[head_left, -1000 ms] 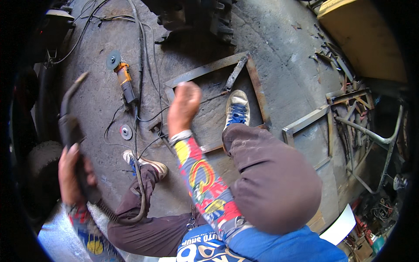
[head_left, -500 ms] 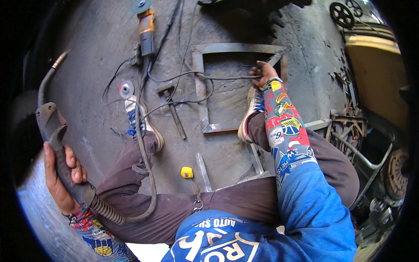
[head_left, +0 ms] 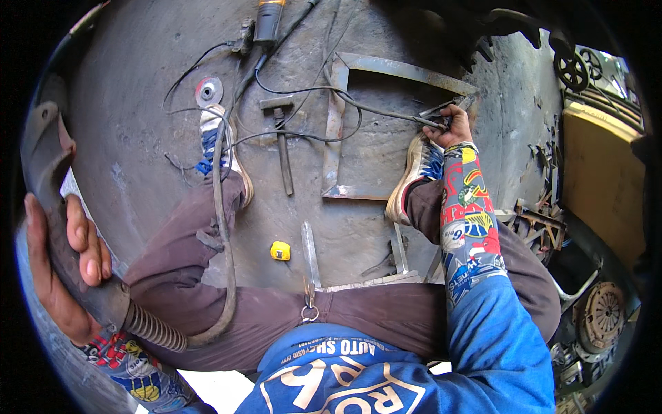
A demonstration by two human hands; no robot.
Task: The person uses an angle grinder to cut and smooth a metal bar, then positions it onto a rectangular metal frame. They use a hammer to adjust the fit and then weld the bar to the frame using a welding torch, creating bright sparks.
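My left hand [head_left: 69, 269] is closed round a black welding torch [head_left: 96, 293] with a thick hose, held up at the left edge. My right hand [head_left: 451, 125] grips a dark clamp [head_left: 438, 123] on a cable's end, near the top-right corner of a square metal frame [head_left: 334, 127] on the floor. The frame lies just beyond my right shoe [head_left: 420, 174]. Left of it are a T-shaped metal tool [head_left: 283, 161], a disc [head_left: 208, 90] and a power tool [head_left: 269, 24]. A yellow tape measure [head_left: 280, 250] lies between my legs.
Cables [head_left: 283, 136] cross the floor. Metal bars [head_left: 309, 252] lie near my lap. At the right are a large tan panel [head_left: 600, 179], dark wheels [head_left: 572, 69], scrap metal [head_left: 541, 228] and a rusty round clutch part [head_left: 600, 317]. A large dark object [head_left: 448, 24] stands beyond the frame.
My right hand has moved right to the frame's far-right corner and taken hold of the clamp. The torch in my left hand has shifted left, and the view has shifted.
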